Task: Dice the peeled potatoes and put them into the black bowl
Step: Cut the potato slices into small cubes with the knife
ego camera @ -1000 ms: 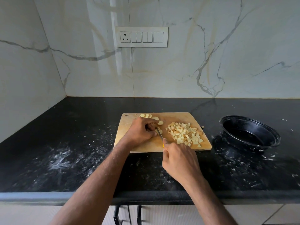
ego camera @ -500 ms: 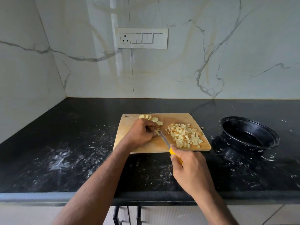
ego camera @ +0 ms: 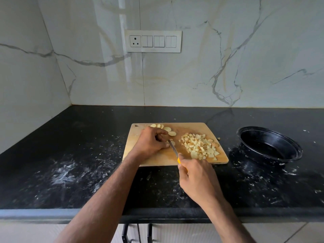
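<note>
A wooden cutting board (ego camera: 157,158) lies on the black counter (ego camera: 70,155), roughly midway along it and set back from the front edge. On the board's right half sits a heap of diced potato (ego camera: 199,146), spreading toward the board's near right corner. Along the board's far edge, near its far left corner, a short row of potato slices (ego camera: 164,128) lies fanned out, just beyond the knuckles of the left hand.

The left hand (ego camera: 150,142) rests on the middle of the board with its fingers curled down over a small piece of potato (ego camera: 172,142) — only a pale sliver of it shows beside the fingertips, so how much is held cannot be told. The right hand (ego camera: 196,176) hangs over the board's near edge and the counter in front of it, clenched around the yellow handle of a knife (ego camera: 173,148). The blade runs up and to the left from that fist, its tip meeting the sliver right at the left fingertips, between the left hand and the diced heap.

The black bowl (ego camera: 270,146) stands on the counter well to the right of the board, apart from it, nearer the right hand than the left. One stray cube (ego camera: 218,138) lies just off the board's right edge — on the counter, between board and bowl.
</note>
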### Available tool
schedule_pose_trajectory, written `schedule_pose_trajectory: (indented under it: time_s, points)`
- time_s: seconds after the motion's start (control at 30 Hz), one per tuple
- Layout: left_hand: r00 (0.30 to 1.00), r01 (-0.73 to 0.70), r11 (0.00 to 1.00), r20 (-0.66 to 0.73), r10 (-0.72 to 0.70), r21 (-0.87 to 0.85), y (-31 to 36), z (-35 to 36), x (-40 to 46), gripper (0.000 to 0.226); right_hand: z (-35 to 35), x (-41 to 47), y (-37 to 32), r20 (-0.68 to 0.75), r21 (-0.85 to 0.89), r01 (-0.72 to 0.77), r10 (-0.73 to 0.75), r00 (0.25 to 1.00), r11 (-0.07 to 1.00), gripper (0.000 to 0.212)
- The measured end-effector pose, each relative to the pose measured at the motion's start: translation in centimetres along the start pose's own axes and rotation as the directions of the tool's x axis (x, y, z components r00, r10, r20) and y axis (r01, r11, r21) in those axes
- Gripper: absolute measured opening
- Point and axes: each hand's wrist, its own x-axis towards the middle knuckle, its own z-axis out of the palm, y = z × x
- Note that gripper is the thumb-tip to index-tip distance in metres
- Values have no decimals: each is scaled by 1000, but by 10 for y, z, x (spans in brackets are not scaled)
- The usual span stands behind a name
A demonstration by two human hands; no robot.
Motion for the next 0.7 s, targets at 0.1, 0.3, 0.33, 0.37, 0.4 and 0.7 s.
schedule_pose_trajectory:
  time_s: [0.1,0.3,0.33,0.37,0.4,0.7]
  points:
    - [1000,3,1000,2,-3,-11,0,0,0,48,2,6,3,13,5,-19,19,1000,1000,26]
    - [1000,-4,999,17,4,-34,1,-1,-1,43,6,16,-4,15,-108,-14,16,1000,994,34]
    - [1000,-8,1000,20,9,-30,2,0,-1,43,4,13,-5,20,-112,-14,17,1000,994,33]
    - [1000,-10,1000,22,11,-26,2,0,-1,43,3,9,-4,27,-101,-18,20,999,995,31]
    - [1000,-10,1000,21,10,-21,3,0,-2,43,1,5,-2,31,-80,-22,25,999,997,29]
    - [999,39,998,-6,-39,-54,3,-2,-2,38,-10,-19,5,-129,97,-35,47,990,995,27]
